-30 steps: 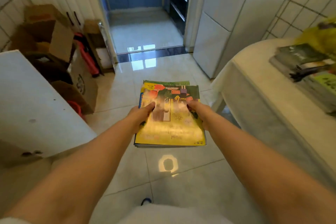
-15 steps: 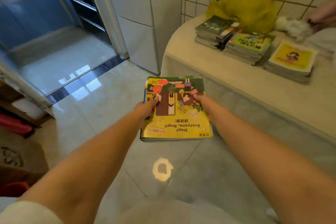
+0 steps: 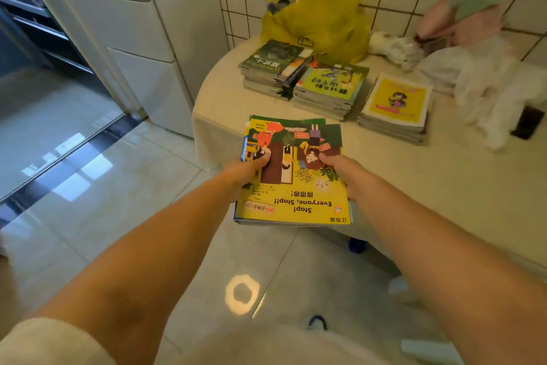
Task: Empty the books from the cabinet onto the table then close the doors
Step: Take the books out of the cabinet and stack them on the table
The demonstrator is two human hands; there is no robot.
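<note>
We grip a stack of books (image 3: 293,175) in both hands: our left hand (image 3: 242,173) clamps its left edge with the thumb on the yellow cover, our right hand (image 3: 343,170) clamps its right edge likewise. The stack hangs over the near edge of the table (image 3: 444,187), partly above the floor (image 3: 133,201). Three piles (image 3: 334,89) lie further back on the table, before a yellow bag (image 3: 322,24).
</note>
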